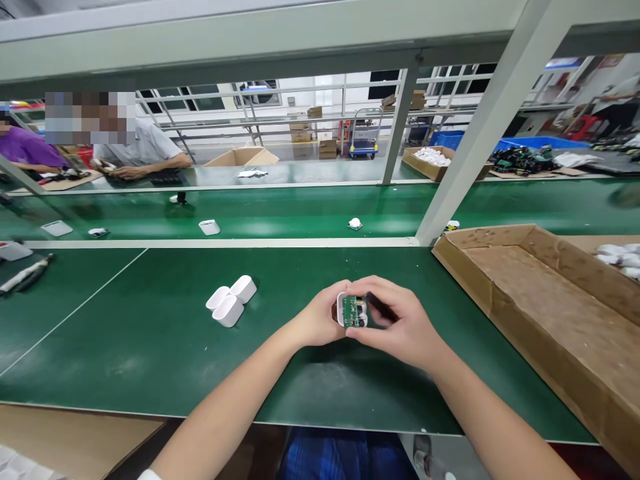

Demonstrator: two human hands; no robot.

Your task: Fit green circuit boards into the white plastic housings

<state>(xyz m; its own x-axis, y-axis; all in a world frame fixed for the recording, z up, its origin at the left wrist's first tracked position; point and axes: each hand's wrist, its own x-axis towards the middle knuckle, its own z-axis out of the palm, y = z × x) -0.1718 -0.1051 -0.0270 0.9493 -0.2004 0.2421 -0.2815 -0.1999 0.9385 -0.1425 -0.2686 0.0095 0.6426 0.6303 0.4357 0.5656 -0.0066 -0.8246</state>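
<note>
Above the green tabletop, my left hand is closed around a small white plastic housing. A green circuit board with small parts on it sits at the housing's open face. My right hand grips the board from the right, its thumb at the lower edge and its fingers along the top. A dark patch shows between its thumb and fingers, and I cannot make out what it is. To the left of my hands, three white rounded casings stand grouped on the table.
A large cardboard tray lies along the right side. Beyond a pale rail runs a green belt carrying white casings and small boards. A slanted metal post rises ahead. A co-worker sits across the belt.
</note>
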